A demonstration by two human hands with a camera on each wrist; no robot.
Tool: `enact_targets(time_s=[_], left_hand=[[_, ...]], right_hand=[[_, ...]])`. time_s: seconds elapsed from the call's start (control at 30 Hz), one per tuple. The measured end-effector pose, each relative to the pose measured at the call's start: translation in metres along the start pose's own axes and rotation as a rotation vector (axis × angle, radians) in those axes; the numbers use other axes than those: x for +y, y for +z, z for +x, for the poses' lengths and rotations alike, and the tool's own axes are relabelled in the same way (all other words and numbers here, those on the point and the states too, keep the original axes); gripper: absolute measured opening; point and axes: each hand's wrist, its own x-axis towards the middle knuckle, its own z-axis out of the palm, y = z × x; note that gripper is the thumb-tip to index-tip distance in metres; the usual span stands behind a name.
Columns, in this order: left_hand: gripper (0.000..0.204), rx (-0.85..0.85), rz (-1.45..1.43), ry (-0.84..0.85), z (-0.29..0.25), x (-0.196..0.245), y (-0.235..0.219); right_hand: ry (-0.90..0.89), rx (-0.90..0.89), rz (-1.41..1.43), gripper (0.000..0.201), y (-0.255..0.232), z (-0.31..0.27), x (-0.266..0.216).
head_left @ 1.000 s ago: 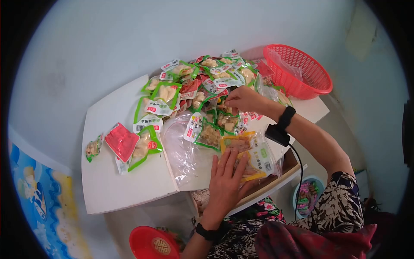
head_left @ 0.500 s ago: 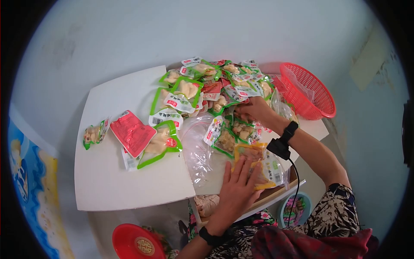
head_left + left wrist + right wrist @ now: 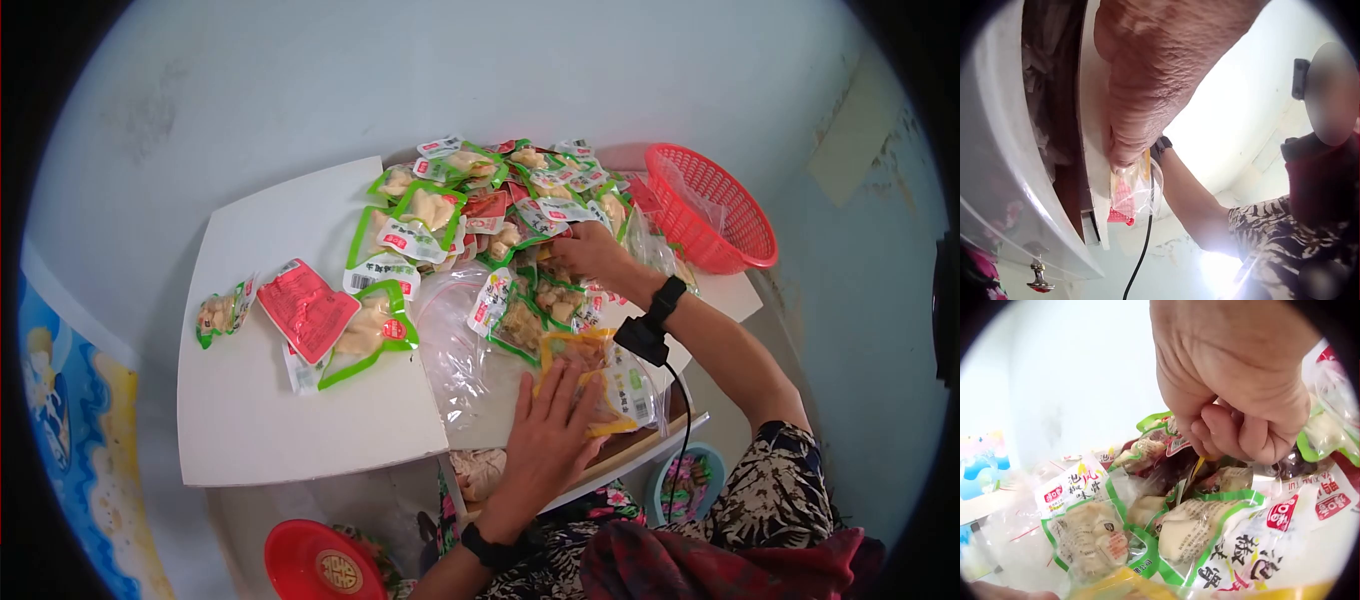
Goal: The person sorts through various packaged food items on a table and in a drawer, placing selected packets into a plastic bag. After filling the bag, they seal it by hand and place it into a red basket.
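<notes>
My left hand [image 3: 548, 435] lies with its fingers straight on yellow-edged food packets [image 3: 630, 395] at the table's front edge. My right hand [image 3: 592, 255] reaches into a heap of sealed snack packets [image 3: 430, 210]. In the right wrist view its fingers are curled, and the thumb and fingertips pinch a packet with a yellow edge [image 3: 1199, 465], mostly hidden among the others. Green-edged packets [image 3: 1088, 540] of pale food lie just below that hand. A clear plastic bag [image 3: 455, 330] is spread flat left of the yellow-edged packets.
A red packet [image 3: 308, 310], a green-edged packet [image 3: 368, 335] and a small packet [image 3: 220, 315] lie on the white tabletop [image 3: 300, 430] at left. A red basket [image 3: 725, 205] stands back right. Below are an open drawer [image 3: 640, 450], a red basin [image 3: 320, 560] and a blue bucket [image 3: 705, 480].
The head view has shifted, so the table sits differently in it. My right hand has stayed in the heap, dipping deeper and then lifting slightly. The left hand remains on the yellow-edged packets.
</notes>
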Motion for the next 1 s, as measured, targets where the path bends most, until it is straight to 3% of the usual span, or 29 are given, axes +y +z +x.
enact_targets(time_s=[0.13, 0.33, 0.47, 0.6, 0.77, 0.9, 1.0], left_hand=[[0.084, 0.022, 0.016, 0.001, 0.0, 0.0, 0.001], [0.079, 0.023, 0.054, 0.005, 0.002, 0.003, 0.001], [0.086, 0.0, 0.075, -0.006, 0.007, 0.008, -0.007], [0.09, 0.012, 0.086, 0.001, 0.007, 0.009, -0.004], [0.09, -0.029, 0.153, 0.009, 0.008, 0.011, -0.002], [0.091, -0.035, 0.178, 0.027, 0.009, 0.012, -0.002], [0.092, -0.058, 0.181, 0.017, 0.012, 0.016, -0.003]], right_hand=[[0.048, -0.119, -0.063, 0.022, -0.035, -0.024, -0.011], [0.02, -0.125, -0.022, 0.021, -0.075, -0.097, -0.032], [0.024, -0.074, 0.056, 0.018, -0.097, -0.121, 0.002], [-0.078, 0.108, 0.05, 0.022, -0.099, -0.125, 0.049], [-0.255, 0.213, -0.299, 0.038, -0.094, -0.112, 0.068], [-0.289, 0.223, -0.618, 0.051, -0.075, -0.116, 0.05], [-0.422, 0.268, -0.632, 0.053, -0.063, -0.107, 0.064]])
